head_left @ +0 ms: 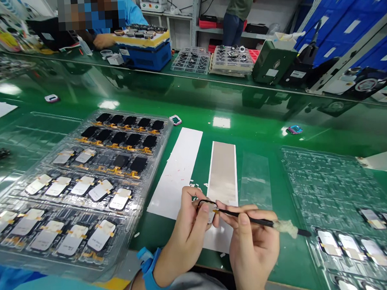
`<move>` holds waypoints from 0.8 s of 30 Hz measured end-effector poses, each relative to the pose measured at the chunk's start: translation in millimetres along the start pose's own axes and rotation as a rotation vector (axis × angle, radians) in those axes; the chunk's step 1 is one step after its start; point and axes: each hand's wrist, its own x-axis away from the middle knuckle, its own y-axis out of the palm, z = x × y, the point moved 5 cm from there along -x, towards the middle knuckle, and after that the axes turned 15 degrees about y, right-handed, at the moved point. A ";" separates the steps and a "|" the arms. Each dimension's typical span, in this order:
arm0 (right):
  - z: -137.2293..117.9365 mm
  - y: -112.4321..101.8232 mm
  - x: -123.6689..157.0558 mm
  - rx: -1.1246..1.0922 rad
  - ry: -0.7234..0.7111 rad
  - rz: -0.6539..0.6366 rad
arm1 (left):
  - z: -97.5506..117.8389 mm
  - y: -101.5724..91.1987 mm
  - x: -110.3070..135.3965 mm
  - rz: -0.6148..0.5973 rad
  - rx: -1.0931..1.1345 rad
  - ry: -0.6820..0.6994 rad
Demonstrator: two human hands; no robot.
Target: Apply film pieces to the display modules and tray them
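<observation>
My left hand (190,221) pinches a small watch screen module (211,214) by its edges, its pale back and black rim partly covered by my fingers. In my right hand (251,237) lies a pair of black tweezers (255,220) with a lump of whitish wrapping near the rear end. The tweezer tip meets the edge of the module, beside an orange bit of flex or tape. Beneath both hands runs a strip of backing paper with a greyish-beige face (223,174). Another white paper strip (175,176) lies to its left, with small white and pink scraps on it.
A plastic tray (141,200) of black and silver-backed modules stands left; another tray (329,176) with several modules is at right. A transparent sheet (254,180) lies between. Small watch-frame-like parts (175,120) dot the green bench. Across it, a person's hand (104,41) rests near a blue box (148,56).
</observation>
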 end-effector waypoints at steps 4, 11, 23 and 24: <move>0.6 -1.0 -1.8 0.024 0.013 0.013 | -1.6 -0.7 -5.5 -0.012 -0.019 0.065; -20.3 -20.2 -4.1 0.014 -0.196 0.119 | 13.3 -5.4 14.4 -0.084 -0.259 0.058; 4.1 -70.3 -33.8 0.372 -0.193 -0.009 | 157.2 -185.8 -74.1 0.014 -1.594 0.137; 9.1 -71.9 -34.9 0.365 -0.197 -0.021 | 156.1 -200.8 -82.8 0.009 -1.615 0.104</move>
